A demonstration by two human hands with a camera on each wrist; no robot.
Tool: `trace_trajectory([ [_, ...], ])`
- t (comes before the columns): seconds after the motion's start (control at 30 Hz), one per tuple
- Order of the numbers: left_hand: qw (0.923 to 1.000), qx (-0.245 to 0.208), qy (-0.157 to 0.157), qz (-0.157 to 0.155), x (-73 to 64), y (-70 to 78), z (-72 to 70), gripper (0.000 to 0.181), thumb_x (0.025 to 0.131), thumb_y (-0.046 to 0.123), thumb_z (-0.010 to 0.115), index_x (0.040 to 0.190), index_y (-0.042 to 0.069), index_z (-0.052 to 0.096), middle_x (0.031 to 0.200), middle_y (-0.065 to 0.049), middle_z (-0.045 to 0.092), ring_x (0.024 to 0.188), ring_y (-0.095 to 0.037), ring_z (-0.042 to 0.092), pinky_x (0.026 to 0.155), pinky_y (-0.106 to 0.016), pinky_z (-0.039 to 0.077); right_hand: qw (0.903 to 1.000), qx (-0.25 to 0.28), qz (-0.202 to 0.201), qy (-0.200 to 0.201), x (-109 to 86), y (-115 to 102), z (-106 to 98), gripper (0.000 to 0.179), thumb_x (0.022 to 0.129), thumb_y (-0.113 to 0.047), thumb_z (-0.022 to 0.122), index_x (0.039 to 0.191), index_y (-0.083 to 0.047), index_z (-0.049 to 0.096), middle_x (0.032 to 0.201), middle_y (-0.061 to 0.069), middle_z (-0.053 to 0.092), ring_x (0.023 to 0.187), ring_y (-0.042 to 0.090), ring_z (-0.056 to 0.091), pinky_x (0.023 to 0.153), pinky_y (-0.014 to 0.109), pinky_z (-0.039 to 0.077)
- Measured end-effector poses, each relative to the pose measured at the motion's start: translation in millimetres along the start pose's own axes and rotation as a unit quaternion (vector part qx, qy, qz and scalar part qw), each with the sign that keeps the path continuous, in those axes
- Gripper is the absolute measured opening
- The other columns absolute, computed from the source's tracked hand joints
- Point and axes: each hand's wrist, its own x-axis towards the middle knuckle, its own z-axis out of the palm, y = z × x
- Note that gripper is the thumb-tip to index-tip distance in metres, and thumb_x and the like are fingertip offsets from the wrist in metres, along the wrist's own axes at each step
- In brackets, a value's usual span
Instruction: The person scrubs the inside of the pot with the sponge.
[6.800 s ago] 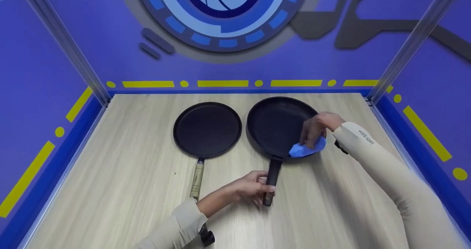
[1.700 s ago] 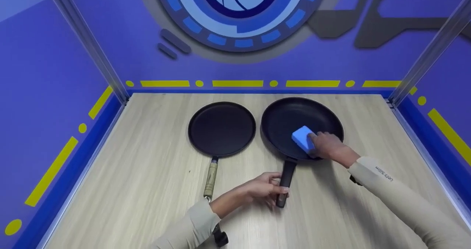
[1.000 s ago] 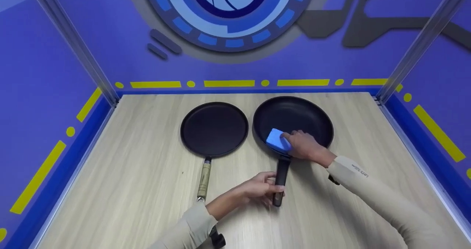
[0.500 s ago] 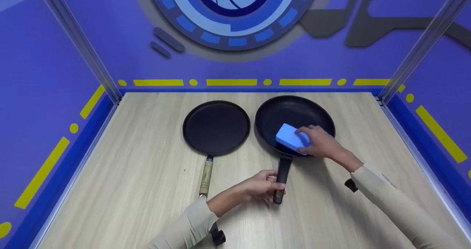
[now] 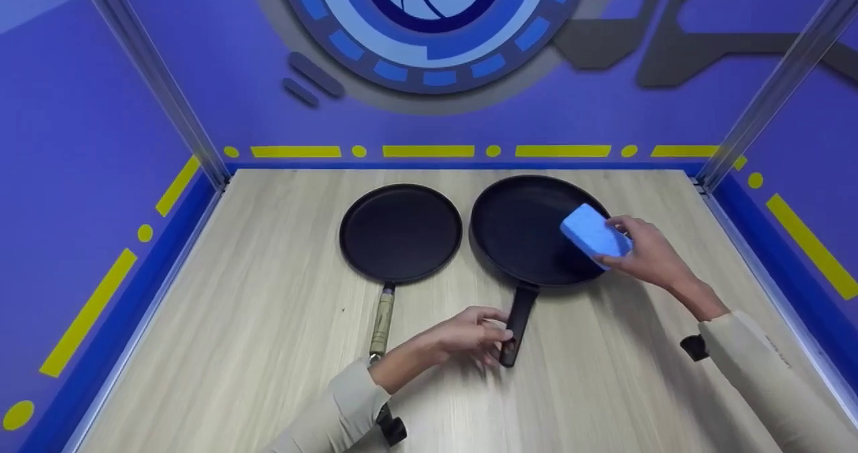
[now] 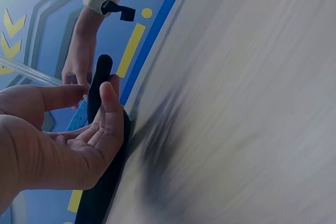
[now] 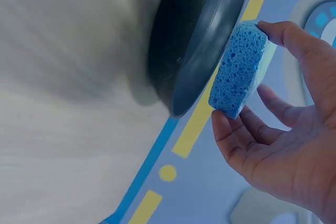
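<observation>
My right hand [image 5: 647, 252] pinches a blue sponge [image 5: 593, 230] between thumb and fingers, raised over the right side of a black frying pan [image 5: 516, 232]. From the right wrist view, the porous sponge [image 7: 239, 66] is clear of the pan's rim [image 7: 181, 90]. The left hand [image 5: 466, 338] lies at the left of the pan's black handle [image 5: 521, 322], fingers loosely bent and thumb tip at its edge. Seen from the left wrist, the handle [image 6: 101, 80] stands between the spread thumb and fingers, not gripped. Whether a fingertip still touches it is hard to tell.
Left of the frying pan is a flat black crepe pan [image 5: 401, 232] with a greenish patterned handle [image 5: 382, 319]. Both rest on a pale wooden table [image 5: 234, 319]. Blue printed panels [image 5: 429, 124] with metal corner posts enclose the back and sides.
The right hand has lifted the sponge from the pan's lower inside and carried it rightward. My left hand's grip on the handle has loosened. Earlier the sponge was rubbing round the pan's right side.
</observation>
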Motion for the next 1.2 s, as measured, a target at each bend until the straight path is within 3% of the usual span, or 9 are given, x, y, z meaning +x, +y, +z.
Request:
trace_trajectory([
  [0.23, 0.9998, 0.019, -0.007, -0.008, -4.8, 0.7, -5.5, 0.037, 0.099, 0.01, 0.063, 0.136, 0.004, 0.059, 0.091, -0.005, 0.076, 0.064, -0.007, 0.066, 0.057, -0.02, 0.053, 0.9989, -0.01, 0.045, 0.006, -16.6, 20.0, -6.6, 0.082, 0.081, -0.024, 0.086, 0.141, 0.015, 0.046, 0.123, 0.04, 0.056, 0.108, 0.052, 0.056, 0.088, 0.066, 0.049],
  [0.43, 0.9997, 0.021, 0.01, 0.01, -10.5, 6.9, -16.9, 0.042, 0.101, 0.01, 0.06, 0.141, 0.001, 0.055, 0.11, -0.017, 0.074, 0.075, -0.011, 0.068, 0.059, -0.021, 0.052, 0.9965, -0.014, 0.082, -0.01, -31.9, 40.0, -13.2, 0.081, 0.083, -0.028, 0.083, 0.137, 0.02, 0.046, 0.123, 0.042, 0.052, 0.108, 0.053, 0.054, 0.088, 0.067, 0.049],
  [0.63, 0.9992, 0.03, 0.017, 0.023, -16.7, 12.1, -27.3, 0.042, 0.1, 0.014, 0.062, 0.14, 0.002, 0.056, 0.104, -0.008, 0.074, 0.081, -0.014, 0.068, 0.064, -0.023, 0.052, 0.991, -0.013, 0.124, -0.049, -48.7, 65.9, -17.1, 0.087, 0.085, -0.036, 0.081, 0.136, 0.022, 0.043, 0.12, 0.044, 0.053, 0.105, 0.053, 0.055, 0.085, 0.063, 0.053],
  [0.77, 0.9967, 0.024, 0.051, 0.058, -25.7, 16.3, -43.4, 0.041, 0.101, 0.012, 0.061, 0.141, 0.002, 0.056, 0.102, -0.003, 0.074, 0.081, -0.011, 0.068, 0.068, -0.023, 0.054, 0.9855, -0.008, 0.151, -0.078, -56.5, 80.9, -20.3, 0.089, 0.087, -0.042, 0.079, 0.136, 0.023, 0.042, 0.119, 0.044, 0.055, 0.104, 0.052, 0.057, 0.086, 0.061, 0.054],
  [0.87, 0.9878, 0.011, 0.114, 0.105, -36.2, 20.5, -62.4, 0.04, 0.101, 0.011, 0.061, 0.14, 0.0, 0.056, 0.101, -0.002, 0.075, 0.083, -0.01, 0.068, 0.072, -0.025, 0.055, 0.9811, -0.003, 0.168, -0.096, -63.8, 88.0, -19.5, 0.09, 0.088, -0.044, 0.077, 0.135, 0.025, 0.041, 0.12, 0.045, 0.054, 0.104, 0.051, 0.057, 0.085, 0.059, 0.055],
  [1.03, 0.9614, 0.008, 0.218, 0.168, -57.8, 25.1, -94.9, 0.039, 0.1, 0.01, 0.063, 0.138, 0.0, 0.057, 0.105, -0.006, 0.075, 0.09, -0.013, 0.067, 0.078, -0.029, 0.055, 0.9739, -0.002, 0.191, -0.123, -72.6, 90.6, -13.7, 0.094, 0.089, -0.048, 0.076, 0.135, 0.025, 0.04, 0.122, 0.046, 0.052, 0.105, 0.052, 0.057, 0.088, 0.06, 0.053],
  [1.13, 0.9452, 0.07, 0.252, 0.196, -70.6, 26.5, -111.5, 0.039, 0.1, 0.012, 0.064, 0.139, 0.005, 0.058, 0.111, -0.01, 0.073, 0.096, -0.016, 0.066, 0.081, -0.027, 0.054, 0.9696, -0.006, 0.198, -0.143, -74.5, 88.5, -11.7, 0.096, 0.088, -0.051, 0.076, 0.135, 0.025, 0.04, 0.122, 0.045, 0.052, 0.105, 0.05, 0.057, 0.09, 0.061, 0.053],
  [1.2, 0.9264, 0.147, 0.271, 0.217, -76.9, 26.4, -121.0, 0.04, 0.1, 0.013, 0.066, 0.139, 0.006, 0.059, 0.114, -0.012, 0.072, 0.099, -0.02, 0.067, 0.083, -0.028, 0.054, 0.9673, -0.008, 0.2, -0.156, -74.9, 86.7, -11.6, 0.096, 0.087, -0.052, 0.076, 0.134, 0.024, 0.041, 0.12, 0.045, 0.053, 0.103, 0.048, 0.058, 0.089, 0.06, 0.053],
])
